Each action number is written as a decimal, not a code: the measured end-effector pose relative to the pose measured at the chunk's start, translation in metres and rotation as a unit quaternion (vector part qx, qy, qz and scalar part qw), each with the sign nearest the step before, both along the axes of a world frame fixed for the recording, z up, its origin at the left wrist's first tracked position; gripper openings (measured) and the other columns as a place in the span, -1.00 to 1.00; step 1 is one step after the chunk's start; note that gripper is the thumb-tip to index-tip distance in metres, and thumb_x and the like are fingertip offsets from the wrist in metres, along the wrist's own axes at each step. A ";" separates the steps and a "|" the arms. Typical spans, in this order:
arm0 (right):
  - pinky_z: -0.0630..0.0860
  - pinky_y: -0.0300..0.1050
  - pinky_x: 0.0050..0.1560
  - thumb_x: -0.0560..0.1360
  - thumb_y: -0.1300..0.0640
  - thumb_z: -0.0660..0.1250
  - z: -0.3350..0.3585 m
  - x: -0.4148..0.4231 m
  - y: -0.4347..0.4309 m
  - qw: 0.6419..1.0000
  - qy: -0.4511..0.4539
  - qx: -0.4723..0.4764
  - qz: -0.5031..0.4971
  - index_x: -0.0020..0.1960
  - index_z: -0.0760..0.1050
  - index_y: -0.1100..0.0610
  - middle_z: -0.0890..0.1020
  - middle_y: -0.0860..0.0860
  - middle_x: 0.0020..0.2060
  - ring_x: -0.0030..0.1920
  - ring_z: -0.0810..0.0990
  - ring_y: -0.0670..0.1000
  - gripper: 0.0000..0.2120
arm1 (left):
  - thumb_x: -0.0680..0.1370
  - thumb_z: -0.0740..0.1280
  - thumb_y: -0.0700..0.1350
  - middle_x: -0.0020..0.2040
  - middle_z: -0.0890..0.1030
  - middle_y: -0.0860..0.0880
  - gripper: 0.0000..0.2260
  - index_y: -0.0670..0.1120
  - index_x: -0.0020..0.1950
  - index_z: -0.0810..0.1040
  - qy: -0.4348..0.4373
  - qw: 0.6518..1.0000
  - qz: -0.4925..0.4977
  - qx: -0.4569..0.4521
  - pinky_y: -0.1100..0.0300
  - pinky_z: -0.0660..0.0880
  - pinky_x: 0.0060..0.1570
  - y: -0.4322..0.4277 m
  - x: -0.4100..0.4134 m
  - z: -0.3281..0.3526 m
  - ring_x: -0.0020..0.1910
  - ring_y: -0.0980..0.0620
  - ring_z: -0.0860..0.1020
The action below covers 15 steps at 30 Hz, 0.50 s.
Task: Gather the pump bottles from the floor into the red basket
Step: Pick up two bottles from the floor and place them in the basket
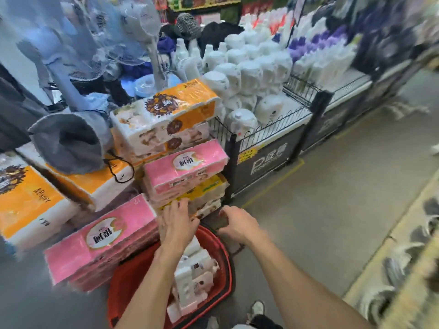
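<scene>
The red basket (133,283) stood on the floor beside stacked tissue packs (99,236), with white pump bottles (192,276) lying inside it. The left hand (177,224) hovered flat above its far end, fingers straight and spread, holding nothing; the right hand (237,224) curled its fingers round a dark handle (219,223) at the far rim

Red basket (221,269), white bottles (190,276), pink packs (99,241).

red basket (133,279): one sitting
hands: two showing, left hand (178,224), right hand (238,224)
pink packs (99,241): two lying beside red basket
</scene>
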State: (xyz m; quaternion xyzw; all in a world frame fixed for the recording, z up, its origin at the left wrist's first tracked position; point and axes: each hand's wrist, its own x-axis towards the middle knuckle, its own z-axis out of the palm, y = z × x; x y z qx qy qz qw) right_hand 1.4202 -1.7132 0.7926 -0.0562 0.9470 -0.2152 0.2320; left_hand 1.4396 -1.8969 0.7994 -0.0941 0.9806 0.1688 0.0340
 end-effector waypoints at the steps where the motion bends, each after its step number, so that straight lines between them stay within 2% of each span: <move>1: 0.57 0.09 0.13 0.39 -0.12 0.43 0.006 -0.003 0.018 1.000 0.009 0.012 -0.007 0.22 0.46 -0.01 0.58 0.02 0.17 0.22 0.56 0.14 -0.55 | 0.48 0.41 0.06 0.30 0.50 -0.06 -0.49 0.02 0.41 0.41 0.006 1.000 -0.028 -0.008 -0.05 0.36 0.29 0.017 -0.010 0.005 0.31 -0.12 0.43; 5: 0.55 0.09 0.17 0.43 -0.05 0.42 0.029 -0.017 0.099 0.996 0.053 0.043 -0.053 0.34 0.43 -0.05 0.53 0.01 0.25 0.28 0.52 0.12 -0.51 | 0.51 0.38 0.06 0.31 0.48 -0.03 -0.53 0.07 0.41 0.41 0.005 0.992 -0.123 0.002 0.01 0.44 0.25 0.090 -0.045 0.023 0.31 -0.07 0.43; 9: 0.55 0.06 0.17 0.43 -0.04 0.44 0.046 -0.021 0.176 0.985 0.101 0.036 -0.137 0.35 0.44 -0.06 0.56 0.02 0.21 0.25 0.55 0.12 -0.49 | 0.50 0.42 0.03 0.28 0.49 0.00 -0.53 0.11 0.39 0.41 0.007 0.974 -0.224 0.016 0.07 0.49 0.18 0.166 -0.065 0.038 0.28 -0.04 0.45; 15: 0.52 0.05 0.21 0.46 -0.05 0.44 0.071 -0.021 0.285 0.971 0.103 0.060 -0.205 0.38 0.40 -0.08 0.52 0.02 0.28 0.30 0.51 0.13 -0.48 | 0.53 0.39 0.10 0.34 0.45 -0.01 -0.49 0.12 0.45 0.33 0.022 0.928 -0.369 -0.042 -0.03 0.43 0.25 0.280 -0.103 0.066 0.35 -0.10 0.40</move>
